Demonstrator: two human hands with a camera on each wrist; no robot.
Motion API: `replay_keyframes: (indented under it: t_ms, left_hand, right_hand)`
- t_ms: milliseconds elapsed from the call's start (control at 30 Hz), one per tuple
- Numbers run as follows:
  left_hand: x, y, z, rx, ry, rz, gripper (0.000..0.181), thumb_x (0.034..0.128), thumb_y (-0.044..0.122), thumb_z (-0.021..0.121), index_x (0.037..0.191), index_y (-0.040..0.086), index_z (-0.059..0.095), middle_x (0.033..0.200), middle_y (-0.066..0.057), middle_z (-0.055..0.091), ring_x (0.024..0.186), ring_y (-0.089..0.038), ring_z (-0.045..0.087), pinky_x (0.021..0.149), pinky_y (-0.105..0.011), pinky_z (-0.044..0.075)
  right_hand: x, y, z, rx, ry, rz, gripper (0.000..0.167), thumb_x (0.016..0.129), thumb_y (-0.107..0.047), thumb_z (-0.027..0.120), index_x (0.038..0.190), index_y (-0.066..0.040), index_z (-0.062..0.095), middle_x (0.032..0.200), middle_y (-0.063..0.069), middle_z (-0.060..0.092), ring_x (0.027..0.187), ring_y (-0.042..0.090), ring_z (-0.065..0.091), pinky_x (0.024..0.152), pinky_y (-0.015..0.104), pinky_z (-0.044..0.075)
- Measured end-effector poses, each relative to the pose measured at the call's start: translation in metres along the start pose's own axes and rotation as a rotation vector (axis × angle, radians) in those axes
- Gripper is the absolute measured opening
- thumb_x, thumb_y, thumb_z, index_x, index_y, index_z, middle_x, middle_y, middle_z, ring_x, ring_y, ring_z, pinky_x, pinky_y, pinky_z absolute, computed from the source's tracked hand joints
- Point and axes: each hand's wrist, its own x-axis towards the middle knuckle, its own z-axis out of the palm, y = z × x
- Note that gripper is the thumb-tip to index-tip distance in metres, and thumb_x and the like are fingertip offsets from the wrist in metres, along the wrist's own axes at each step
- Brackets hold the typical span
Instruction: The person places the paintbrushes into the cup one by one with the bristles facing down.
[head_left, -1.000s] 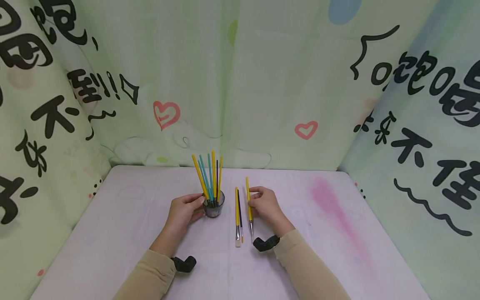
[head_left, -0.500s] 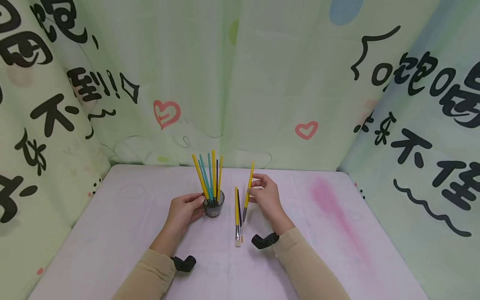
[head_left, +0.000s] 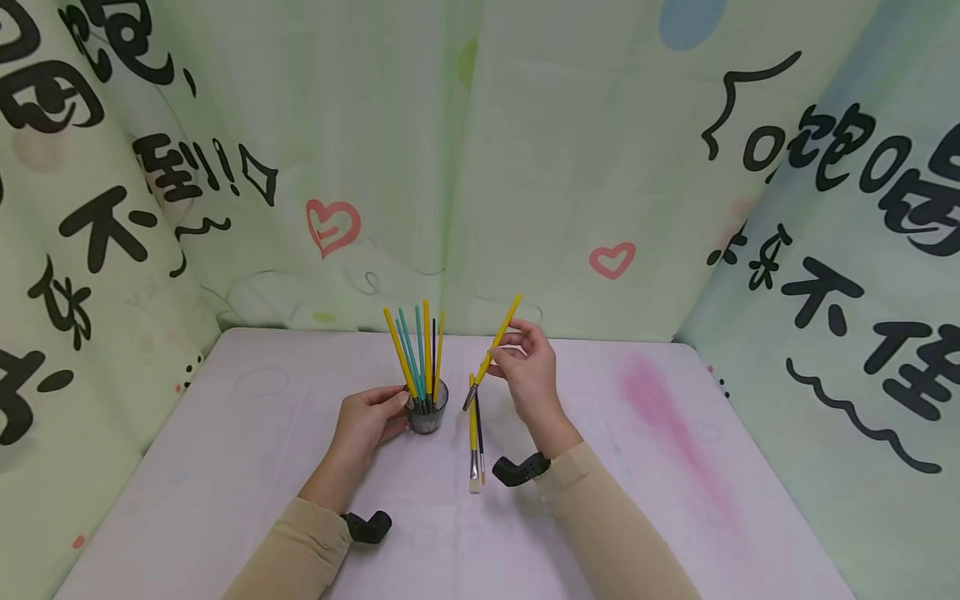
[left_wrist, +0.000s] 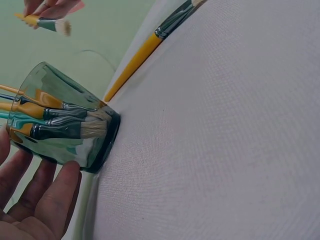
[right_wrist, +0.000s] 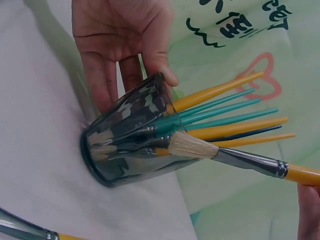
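Note:
My left hand (head_left: 367, 425) holds the side of a clear glass cup (head_left: 426, 423), which stands upright on the table. Its thumb is at the rim and its fingers lie along the wall, as the right wrist view shows. Several yellow, teal and dark-handled paintbrushes (right_wrist: 225, 117) lean in the cup, bristles down. My right hand (head_left: 534, 371) pinches a yellow flat paintbrush (head_left: 498, 343) by its handle, tilted in the air right of the cup. Its pale bristles (right_wrist: 186, 145) point down toward the cup. Below lie a yellow paintbrush (head_left: 473, 440) and a thin dark-handled paintbrush (head_left: 481, 433), side by side.
A pale pink-white cloth covers the table (head_left: 622, 517), with a pink patch on the right. Green printed curtains (head_left: 525, 167) enclose the back and both sides. Each wrist wears a black camera mount (head_left: 521, 469).
My right hand has raised the yellow paintbrush off the table and moved it up and leftward, tilting its bristle end toward the cup. The left hand and cup have stayed put.

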Motion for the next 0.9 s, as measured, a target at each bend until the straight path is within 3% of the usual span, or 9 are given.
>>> replay_keyframes:
  t_ms: [133,433,700,900]
  left_hand:
    - [0.000,-0.001,0.000,0.004,0.002,0.000,0.032,0.1023,0.012,0.074,0.132,0.001,0.075,0.128,-0.021,0.074,0.102,-0.020,0.075,0.096,-0.044,0.067]
    - [0.001,0.000,-0.001,0.002,0.001,-0.007,0.032,0.1025,0.013,0.074,0.132,0.001,0.075,0.128,-0.020,0.074,0.102,-0.020,0.075,0.098,-0.045,0.066]
    - [0.001,-0.001,-0.001,-0.006,0.001,-0.012,0.032,0.1019,0.012,0.074,0.131,0.001,0.075,0.127,-0.019,0.074,0.099,-0.018,0.074,0.096,-0.044,0.067]
    - [0.002,-0.002,-0.001,-0.015,-0.004,-0.009,0.032,0.1019,0.013,0.075,0.131,0.001,0.075,0.127,-0.020,0.075,0.100,-0.018,0.075,0.095,-0.042,0.067]
  right_hand:
    - [0.000,-0.006,0.009,0.067,0.007,-0.028,0.052,0.094,0.013,0.069,0.142,-0.001,0.054,0.106,0.007,0.061,0.084,0.013,0.072,0.080,0.041,0.070]
    - [0.005,-0.008,0.028,0.138,0.022,-0.059,0.052,0.095,0.016,0.067,0.141,-0.003,0.053,0.105,0.005,0.060,0.087,0.013,0.071,0.073,0.031,0.069]
    - [0.004,0.003,0.040,-0.022,-0.006,-0.115,0.051,0.096,0.012,0.069,0.142,-0.003,0.054,0.111,0.011,0.062,0.095,0.020,0.070,0.080,0.038,0.070]
    - [0.000,0.011,0.048,-0.100,-0.039,-0.134,0.050,0.095,0.014,0.070,0.139,-0.007,0.057,0.114,0.014,0.063,0.096,0.022,0.069,0.078,0.033,0.070]
